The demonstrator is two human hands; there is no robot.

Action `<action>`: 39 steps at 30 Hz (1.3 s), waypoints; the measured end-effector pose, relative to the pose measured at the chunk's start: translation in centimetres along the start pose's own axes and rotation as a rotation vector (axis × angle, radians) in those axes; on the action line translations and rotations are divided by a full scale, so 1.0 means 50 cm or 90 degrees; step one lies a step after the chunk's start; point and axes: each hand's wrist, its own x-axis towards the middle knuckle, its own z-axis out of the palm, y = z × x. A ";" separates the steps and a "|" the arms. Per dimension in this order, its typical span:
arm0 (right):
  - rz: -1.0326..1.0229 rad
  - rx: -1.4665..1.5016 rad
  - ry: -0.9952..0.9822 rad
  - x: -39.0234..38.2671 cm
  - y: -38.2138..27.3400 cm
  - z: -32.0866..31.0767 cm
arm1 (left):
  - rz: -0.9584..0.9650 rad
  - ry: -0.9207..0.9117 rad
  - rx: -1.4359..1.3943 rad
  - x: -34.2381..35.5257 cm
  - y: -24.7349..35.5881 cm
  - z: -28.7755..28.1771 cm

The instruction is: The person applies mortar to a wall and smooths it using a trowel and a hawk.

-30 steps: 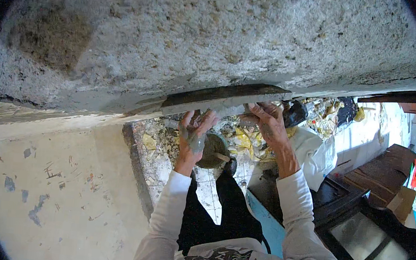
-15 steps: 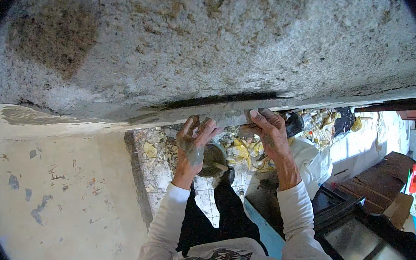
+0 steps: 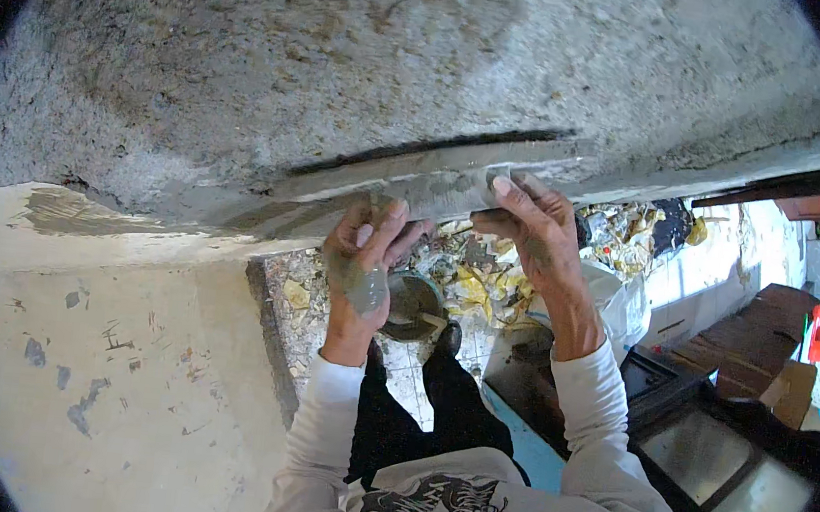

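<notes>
A rough grey wall [image 3: 398,67] ends in a smooth, mortar-smeared edge in front of me. A flat grey strip [image 3: 444,192] lies along this edge; mortar hides what it is made of. My left hand [image 3: 363,256] is closed at its left end, thumb on top, with wet grey mortar on its back. At the strip's other end, my right hand [image 3: 536,231] pinches with the thumb up and the fingers curled beneath. Above the strip runs a long dark groove [image 3: 430,146]. Below my hands a round bucket [image 3: 415,306] with a light-coloured handle in it stands on the floor.
Rubble and yellowish scraps [image 3: 476,287] cover the tiled floor. A white sack [image 3: 623,301] stands to the right, near a dark framed glass panel [image 3: 715,473] and a brown board [image 3: 753,329]. On the left is a cream wall [image 3: 114,356] with chipped patches.
Both hands have moved slightly up in the picture, the left also a little leftward. The wall edge appears higher, and more of the smooth band below the dark groove shows.
</notes>
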 end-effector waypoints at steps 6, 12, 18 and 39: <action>-0.176 0.026 -0.047 -0.051 -0.117 0.049 | 0.139 -0.087 -0.061 -0.070 0.098 0.074; -0.268 0.353 -0.091 -0.092 -0.024 -0.038 | 0.228 -0.142 0.143 -0.120 0.020 0.063; 0.008 0.548 0.185 -0.203 0.255 -0.054 | 0.230 -0.205 0.639 -0.231 -0.276 -0.179; -0.476 0.281 0.281 0.009 0.521 -0.200 | 0.908 0.085 1.108 0.209 0.010 -0.972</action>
